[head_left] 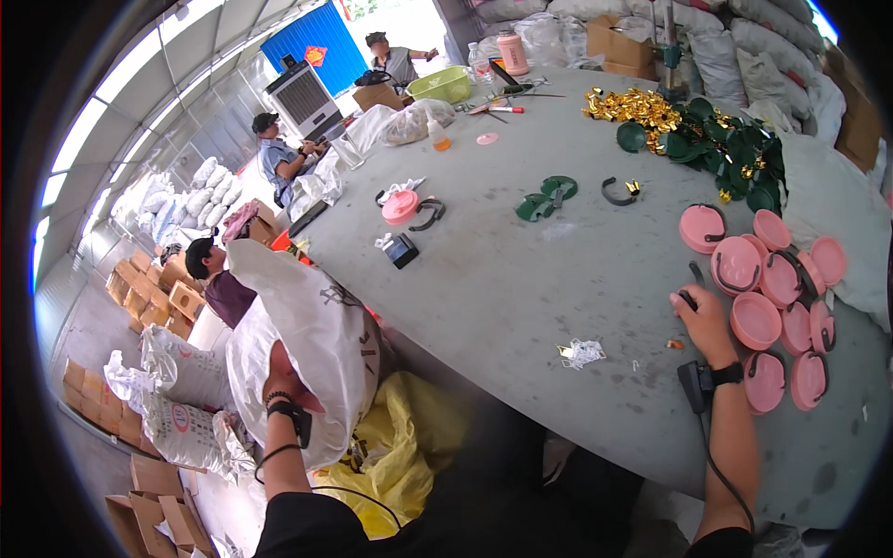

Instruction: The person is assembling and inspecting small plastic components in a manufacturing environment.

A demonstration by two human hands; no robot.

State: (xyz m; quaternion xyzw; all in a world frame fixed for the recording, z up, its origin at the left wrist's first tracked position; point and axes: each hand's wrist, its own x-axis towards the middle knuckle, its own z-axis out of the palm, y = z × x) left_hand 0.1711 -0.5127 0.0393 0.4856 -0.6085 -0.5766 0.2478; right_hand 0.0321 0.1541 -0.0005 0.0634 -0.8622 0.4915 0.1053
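My left hand (281,379) reaches into the mouth of a white woven sack (332,342) beside the table. Something pink shows at that hand, but the sack hides its fingers, so I cannot tell whether it holds it. On the right, my right hand (704,323) is closed around a dark curved handle (688,299) at the tabletop. Just beyond it lies a group of round pink lids (755,321), several with dark curved handles on them. A scrap of clear plastic and white bits (581,352) lies left of that hand.
Green round parts (735,149) and shiny gold pieces (642,107) are heaped at the far right of the grey table (484,279). A pink lid (400,206) and a small black box (402,251) lie left. A yellow bag (400,446) hangs below the edge. Several people sit beyond.
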